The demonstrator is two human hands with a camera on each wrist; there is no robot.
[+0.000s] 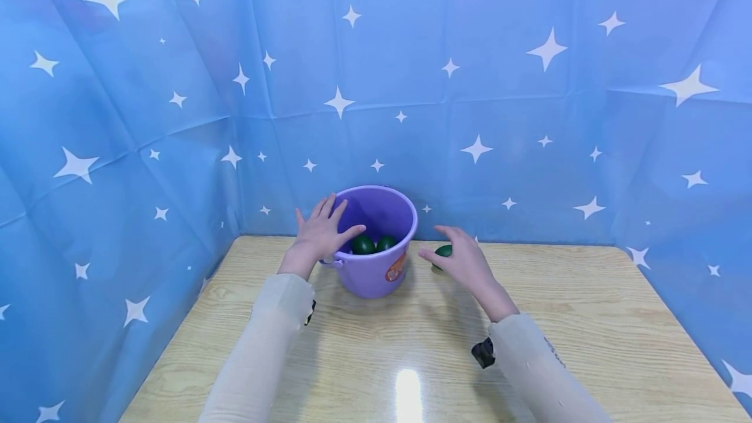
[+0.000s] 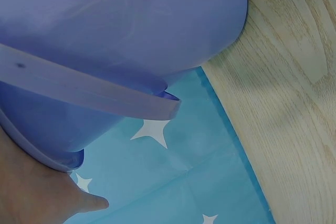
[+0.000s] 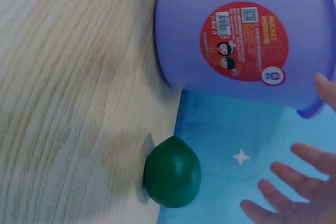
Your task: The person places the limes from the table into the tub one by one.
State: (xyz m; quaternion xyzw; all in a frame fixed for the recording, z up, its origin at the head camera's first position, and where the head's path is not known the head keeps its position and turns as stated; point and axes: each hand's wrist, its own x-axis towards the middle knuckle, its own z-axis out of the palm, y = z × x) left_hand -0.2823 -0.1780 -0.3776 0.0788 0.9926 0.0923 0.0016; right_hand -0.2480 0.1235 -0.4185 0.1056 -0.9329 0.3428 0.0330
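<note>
A purple bucket (image 1: 367,282) stands upright near the table's back edge, its inside partly visible from above. Two dark green fruits, one on the left (image 1: 363,245) and one on the right (image 1: 386,243), lie inside it. My left hand (image 1: 317,238) is at the bucket's left rim with fingers spread; the left wrist view shows the bucket's wall and handle (image 2: 89,85) close by. To the right of the bucket, a green lime-like fruit (image 3: 173,174) sits on the table. Over it my right hand (image 1: 467,267) hovers, thumb and fingers apart, not touching it in the right wrist view.
The light wood table (image 1: 364,358) carries the bucket and fruit. Blue cloth with white stars (image 1: 411,136) hangs behind the table and along both sides. A red round sticker (image 3: 244,40) marks the bucket's wall.
</note>
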